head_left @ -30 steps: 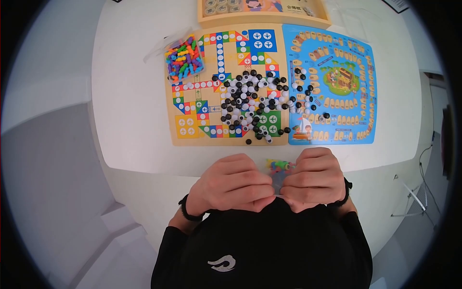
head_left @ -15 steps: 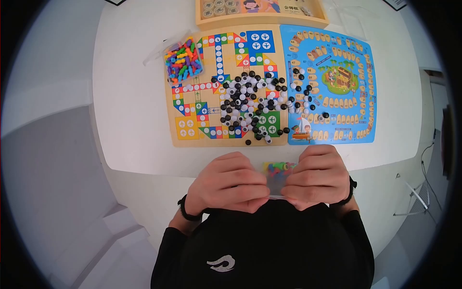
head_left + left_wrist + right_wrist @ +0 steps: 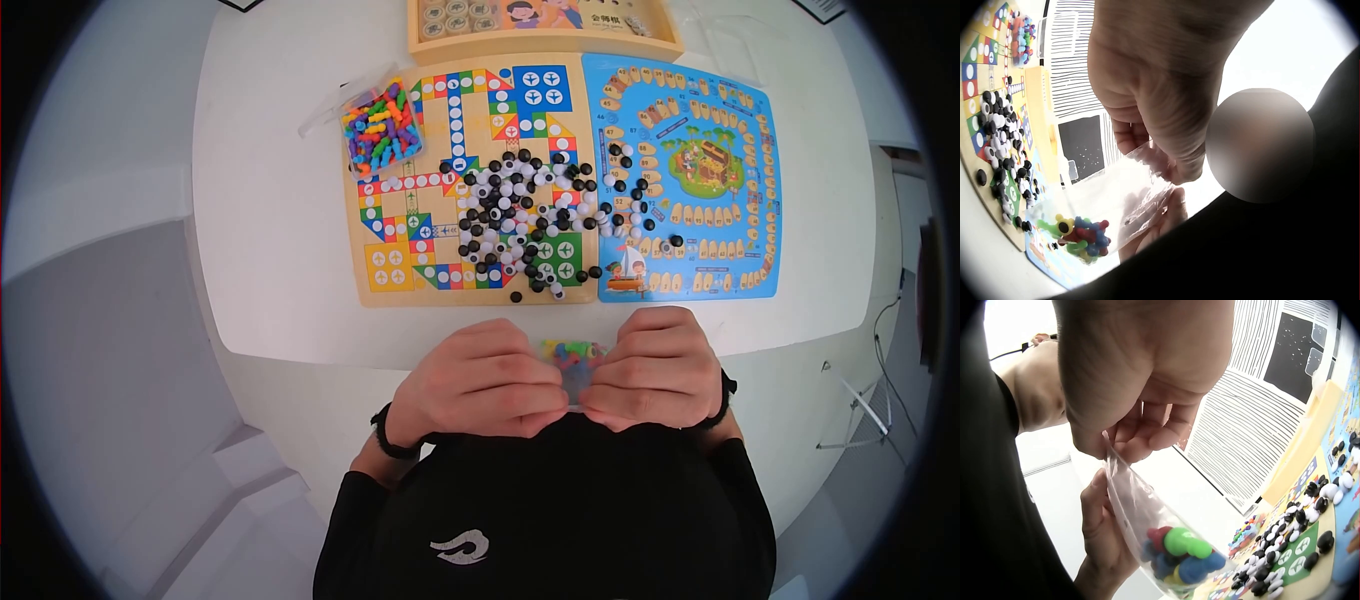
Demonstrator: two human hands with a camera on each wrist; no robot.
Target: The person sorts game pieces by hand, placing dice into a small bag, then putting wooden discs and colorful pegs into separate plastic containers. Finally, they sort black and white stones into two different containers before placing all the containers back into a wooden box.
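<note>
A clear plastic bag [image 3: 1141,503] hangs between the two hands, its top edge pinched by both. Green, red, blue and yellow game pieces [image 3: 1085,237] lie in its lower end. My left hand [image 3: 490,382] grips the bag's edge on one side, fingers curled and thumb against it. On the other side my right hand [image 3: 655,372] pinches the same edge, knuckles up. Both hands are close together in front of the black shirt, over the near edge of the table. In the head view the fingers hide much of the bag.
Black and white round pieces [image 3: 520,205] lie scattered over a ludo-style board [image 3: 385,290] and a blue path board [image 3: 750,280]. An open clear box [image 3: 383,125] of coloured pawns stands at the left. Behind is a wooden tray [image 3: 545,45] on the white table [image 3: 280,250].
Between half a second ago and now, the hands have drawn slightly closer together, and the bag's lower end has shifted a little. Both keep their hold on the bag. Boards and pieces stay put.
</note>
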